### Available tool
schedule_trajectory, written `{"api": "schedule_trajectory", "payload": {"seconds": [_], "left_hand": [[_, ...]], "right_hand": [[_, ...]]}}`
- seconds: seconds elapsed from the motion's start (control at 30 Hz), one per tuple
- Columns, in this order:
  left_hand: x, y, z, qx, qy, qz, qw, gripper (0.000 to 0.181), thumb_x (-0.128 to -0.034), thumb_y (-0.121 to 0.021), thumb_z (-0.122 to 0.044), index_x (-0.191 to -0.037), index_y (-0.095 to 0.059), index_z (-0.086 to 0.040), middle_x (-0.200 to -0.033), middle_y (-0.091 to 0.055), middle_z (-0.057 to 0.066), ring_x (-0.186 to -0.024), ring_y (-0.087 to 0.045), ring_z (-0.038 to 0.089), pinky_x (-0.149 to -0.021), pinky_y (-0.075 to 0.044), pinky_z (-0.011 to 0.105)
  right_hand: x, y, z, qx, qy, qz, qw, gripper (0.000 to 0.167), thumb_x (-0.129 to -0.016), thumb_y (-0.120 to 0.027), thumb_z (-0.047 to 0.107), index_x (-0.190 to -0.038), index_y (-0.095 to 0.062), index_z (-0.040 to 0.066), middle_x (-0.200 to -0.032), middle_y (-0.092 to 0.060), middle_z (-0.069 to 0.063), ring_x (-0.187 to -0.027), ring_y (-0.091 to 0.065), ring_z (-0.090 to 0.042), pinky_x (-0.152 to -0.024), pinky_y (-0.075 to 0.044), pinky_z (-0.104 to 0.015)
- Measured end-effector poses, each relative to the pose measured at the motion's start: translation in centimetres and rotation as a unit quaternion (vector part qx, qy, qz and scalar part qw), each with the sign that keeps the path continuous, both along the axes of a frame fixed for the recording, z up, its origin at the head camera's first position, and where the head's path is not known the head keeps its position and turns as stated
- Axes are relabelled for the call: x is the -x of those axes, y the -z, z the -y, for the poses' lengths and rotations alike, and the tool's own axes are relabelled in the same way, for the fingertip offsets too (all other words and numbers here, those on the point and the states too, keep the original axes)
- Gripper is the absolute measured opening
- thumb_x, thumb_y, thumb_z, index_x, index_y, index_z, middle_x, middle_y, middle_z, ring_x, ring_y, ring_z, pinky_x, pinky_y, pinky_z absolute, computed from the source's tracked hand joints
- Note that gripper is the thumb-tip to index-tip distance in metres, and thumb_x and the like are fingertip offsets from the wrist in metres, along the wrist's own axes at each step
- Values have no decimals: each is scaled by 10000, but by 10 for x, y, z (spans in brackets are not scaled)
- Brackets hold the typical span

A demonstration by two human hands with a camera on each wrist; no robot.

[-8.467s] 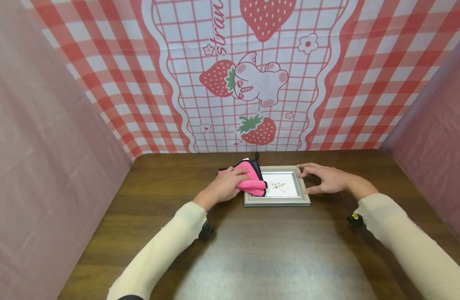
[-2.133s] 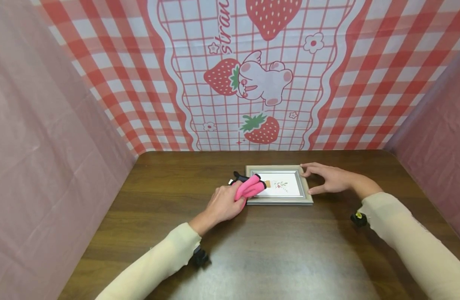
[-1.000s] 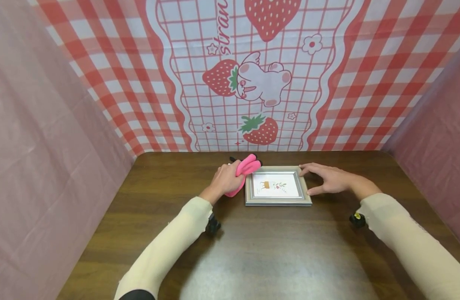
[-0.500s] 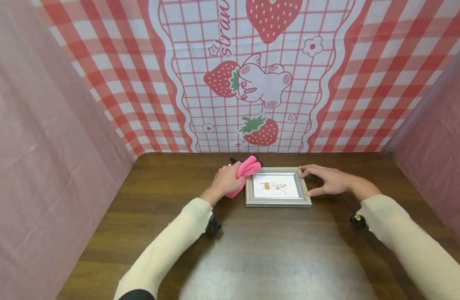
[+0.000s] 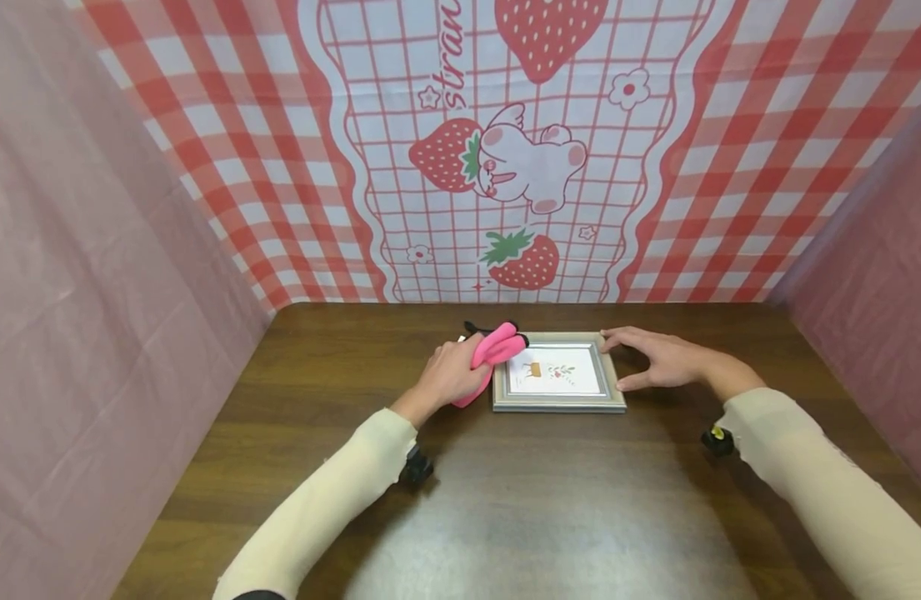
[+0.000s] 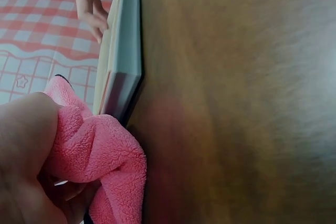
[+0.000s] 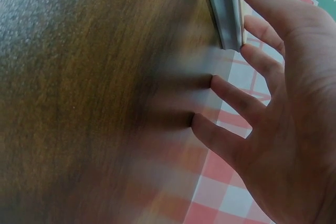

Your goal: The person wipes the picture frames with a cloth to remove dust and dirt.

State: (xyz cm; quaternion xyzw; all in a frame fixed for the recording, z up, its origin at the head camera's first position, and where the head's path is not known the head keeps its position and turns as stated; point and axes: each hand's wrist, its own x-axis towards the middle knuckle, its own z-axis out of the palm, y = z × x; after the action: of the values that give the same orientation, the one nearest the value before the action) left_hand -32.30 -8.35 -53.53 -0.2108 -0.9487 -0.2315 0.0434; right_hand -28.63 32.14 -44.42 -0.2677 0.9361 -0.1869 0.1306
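A silver-grey picture frame (image 5: 558, 406) lies flat on the table, a small drawing of an orange stool and leafy sprigs behind its front. The left hand (image 5: 448, 372) grips a bunched pink cloth (image 5: 498, 346) with black edging at the frame's left side; part of the cloth overlaps the upper left corner. In the left wrist view the fluffy cloth (image 6: 100, 145) bulges from the left hand (image 6: 23, 156) against the frame's end. The right hand (image 5: 666, 360) spans the frame's right edge, thumb and fingers apart and touching it. Two other fingertips of the right hand (image 7: 294, 87) rest on the table.
The brown wooden table (image 5: 550, 517) extends in front of the frame. Behind it hangs a red-and-white checked cloth (image 5: 280, 167) with strawberry prints. Pink fabric (image 5: 92, 275) hangs at the left and more at the right. Black devices are strapped at both wrists.
Since half a second ago, the left hand and cloth have shifted slightly toward the front, the cloth reaching a little further over the frame's corner. The right hand keeps its place at the frame's edge.
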Motion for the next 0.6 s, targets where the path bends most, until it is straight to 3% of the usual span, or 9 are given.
{"api": "schedule_trajectory", "payload": {"seconds": [0.17, 0.3, 0.53, 0.6], "left_hand": [[-24, -12, 1, -185, 70, -94, 9998, 181, -1003, -698, -372, -1137, -665, -255, -830, -698, -30, -747, -687, 210, -610, -526, 412], [-48, -31, 1, -309, 175, -31, 9994, 183, -999, -719, -291, -1148, -674, -196, -810, -685, 12, -729, -670, 221, -611, -533, 429], [-69, -30, 4, -275, 289, -472, 9981, 145, -972, -713, -282, -1068, -650, -195, -739, -631, -11, -674, -642, 216, -570, -491, 434], [-77, -35, 4, -331, 340, -460, 9978, 153, -962, -729, -276, -1053, -648, -183, -731, -626, -10, -667, -639, 215, -567, -494, 439]], "right_hand": [[0, 0, 0, -12, 46, 29, 10000, 698, -922, -910, 484, -1507, -647, 208, -1777, -450, -219, -1634, -419, -535, -1233, -405, -817], [0, 0, 0, -32, 53, 39, 10000, 696, -927, -906, 484, -1506, -645, 199, -1775, -449, -226, -1634, -415, -544, -1233, -402, -821], [1, -1, 0, -24, 22, 61, 10000, 693, -928, -901, 491, -1507, -647, 206, -1774, -449, -225, -1632, -414, -549, -1225, -405, -828], [1, 0, 0, -21, 26, 66, 10000, 696, -923, -903, 491, -1505, -650, 206, -1775, -448, -228, -1633, -410, -551, -1231, -398, -829]]}}
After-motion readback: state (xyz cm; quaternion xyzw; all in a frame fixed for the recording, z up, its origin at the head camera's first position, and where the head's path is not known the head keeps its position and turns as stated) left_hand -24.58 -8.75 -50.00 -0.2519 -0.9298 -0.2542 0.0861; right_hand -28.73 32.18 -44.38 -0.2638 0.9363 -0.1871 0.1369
